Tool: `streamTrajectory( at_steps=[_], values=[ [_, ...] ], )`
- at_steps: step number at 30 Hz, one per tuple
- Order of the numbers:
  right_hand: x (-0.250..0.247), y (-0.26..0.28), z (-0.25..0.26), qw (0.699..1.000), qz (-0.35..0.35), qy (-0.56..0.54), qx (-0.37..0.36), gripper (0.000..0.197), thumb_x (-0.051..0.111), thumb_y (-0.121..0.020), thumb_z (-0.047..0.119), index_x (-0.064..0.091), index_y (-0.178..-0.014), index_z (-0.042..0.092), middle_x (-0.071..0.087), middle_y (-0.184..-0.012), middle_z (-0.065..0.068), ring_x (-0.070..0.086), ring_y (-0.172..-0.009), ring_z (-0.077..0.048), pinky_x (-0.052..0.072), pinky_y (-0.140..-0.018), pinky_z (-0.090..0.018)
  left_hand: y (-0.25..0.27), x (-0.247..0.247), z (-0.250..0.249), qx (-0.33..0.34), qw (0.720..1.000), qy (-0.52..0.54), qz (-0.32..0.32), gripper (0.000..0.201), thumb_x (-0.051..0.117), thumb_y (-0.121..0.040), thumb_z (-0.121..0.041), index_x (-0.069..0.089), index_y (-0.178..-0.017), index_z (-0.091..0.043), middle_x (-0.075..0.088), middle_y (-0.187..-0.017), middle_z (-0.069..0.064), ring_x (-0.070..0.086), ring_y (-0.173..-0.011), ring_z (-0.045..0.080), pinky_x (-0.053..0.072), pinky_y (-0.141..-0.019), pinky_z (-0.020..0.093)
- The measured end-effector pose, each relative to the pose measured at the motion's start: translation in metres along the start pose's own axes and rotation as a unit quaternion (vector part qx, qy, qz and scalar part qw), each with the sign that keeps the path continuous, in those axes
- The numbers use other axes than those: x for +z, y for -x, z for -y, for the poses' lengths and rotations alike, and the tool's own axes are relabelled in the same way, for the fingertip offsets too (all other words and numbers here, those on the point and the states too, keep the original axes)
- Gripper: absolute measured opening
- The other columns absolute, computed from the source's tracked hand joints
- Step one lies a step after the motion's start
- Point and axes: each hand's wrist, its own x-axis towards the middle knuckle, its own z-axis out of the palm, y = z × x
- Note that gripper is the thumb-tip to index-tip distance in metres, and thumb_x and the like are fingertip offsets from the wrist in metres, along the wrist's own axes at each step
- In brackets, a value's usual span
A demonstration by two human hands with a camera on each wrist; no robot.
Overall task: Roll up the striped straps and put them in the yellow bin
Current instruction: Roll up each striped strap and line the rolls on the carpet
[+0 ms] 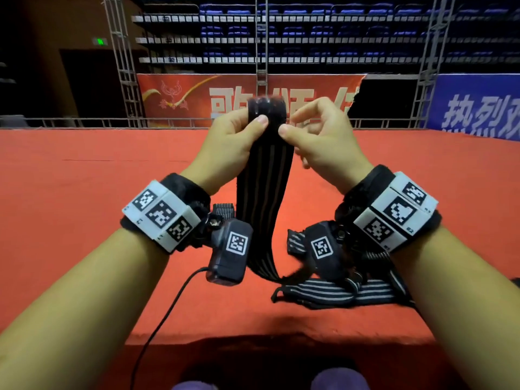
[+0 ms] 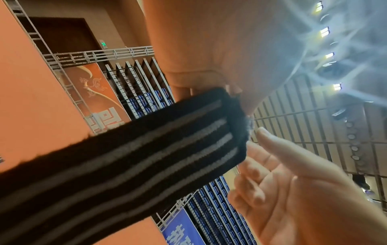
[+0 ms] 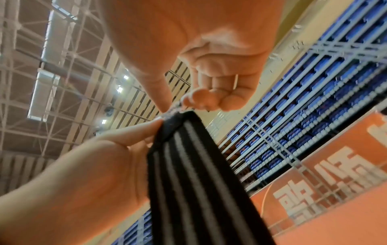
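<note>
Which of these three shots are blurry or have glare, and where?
Head view: sharp, only the strap top is smeared. Left wrist view: ceiling lights flare into streaks, strap edges soft. Right wrist view: right hand close and soft; the stripes stay clear.

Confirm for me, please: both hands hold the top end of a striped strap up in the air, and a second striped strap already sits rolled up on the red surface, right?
Not quite. The second striped strap lies unrolled and loose on the red surface, as the head view shows. The left hand and right hand do hold the raised striped strap by its top end.
</note>
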Motion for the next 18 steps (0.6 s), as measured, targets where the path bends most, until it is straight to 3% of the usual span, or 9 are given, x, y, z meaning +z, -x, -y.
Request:
streamTrajectory(
  at_steps=[2,3,5,7,11,15,18],
  values=[
    [-0.005,0.000,-0.001,0.998,0.007,0.069,0.004,0.031,0.074,-0.082,0.034,0.054,-0.099,0.017,0.051,-0.071,0.005,0.050,-0.060,-0.007,0.040,-0.059,-0.024,0.002,-0.004,-0.010,0.014,1.000,-0.017,-0.001,0.022,0.048,-0.102,-0.016,0.068,-0.109,-0.008,0.071,-0.103,0.010,0.067,-0.094,0.017,0.052,-0.092,0.044],
    [-0.005,0.000,-0.001,0.997,0.034,0.074,0.012,0.027,0.073,-0.084,0.032,0.057,-0.098,0.015,0.052,-0.069,0.007,0.050,-0.058,-0.003,0.040,-0.058,-0.021,0.004,-0.006,-0.014,0.022,0.999,-0.026,-0.004,0.022,0.049,-0.102,-0.018,0.068,-0.106,-0.009,0.071,-0.102,0.011,0.067,-0.093,0.018,0.052,-0.092,0.048],
    [-0.005,0.002,-0.001,0.994,0.093,0.048,0.013,0.009,0.067,-0.090,0.017,0.060,-0.088,0.012,0.050,-0.059,0.008,0.047,-0.048,0.001,0.039,-0.052,-0.017,0.006,-0.010,-0.018,0.023,0.999,-0.040,-0.008,0.025,0.050,-0.100,-0.022,0.069,-0.104,-0.007,0.071,-0.102,0.017,0.068,-0.092,0.023,0.051,-0.091,0.054],
    [-0.005,0.003,-0.004,0.993,0.106,0.049,0.001,0.013,0.062,-0.091,0.007,0.059,-0.079,0.009,0.043,-0.056,0.004,0.041,-0.048,-0.005,0.035,-0.052,-0.021,0.007,-0.012,-0.019,0.015,0.998,-0.054,-0.010,0.027,0.050,-0.101,-0.021,0.068,-0.105,-0.001,0.071,-0.103,0.021,0.067,-0.091,0.024,0.051,-0.090,0.056],
    [-0.001,0.004,-0.005,0.990,0.132,0.055,-0.004,0.025,0.062,-0.090,0.004,0.052,-0.068,0.011,0.035,-0.059,-0.001,0.032,-0.057,-0.015,0.026,-0.055,-0.028,0.010,-0.013,-0.017,0.020,0.998,-0.058,-0.024,0.027,0.052,-0.100,-0.018,0.067,-0.108,0.002,0.071,-0.104,0.018,0.068,-0.092,0.024,0.051,-0.090,0.052],
    [0.005,0.009,-0.011,0.982,0.166,0.086,-0.004,0.018,0.063,-0.090,0.007,0.058,-0.074,0.002,0.047,-0.063,-0.006,0.043,-0.061,-0.018,0.036,-0.060,-0.029,0.013,-0.013,-0.008,0.012,0.998,-0.053,-0.029,0.017,0.053,-0.099,-0.008,0.067,-0.108,-0.012,0.072,-0.098,0.002,0.067,-0.089,0.010,0.056,-0.086,0.033],
    [0.012,0.013,-0.026,0.979,0.179,0.095,0.020,0.018,0.061,-0.091,0.006,0.058,-0.073,0.007,0.049,-0.061,0.000,0.044,-0.057,-0.013,0.038,-0.058,-0.026,0.018,-0.013,0.009,-0.025,0.999,-0.039,-0.022,0.018,0.057,-0.096,-0.006,0.067,-0.111,-0.010,0.072,-0.102,0.004,0.067,-0.092,0.011,0.055,-0.091,0.033]
  ],
)
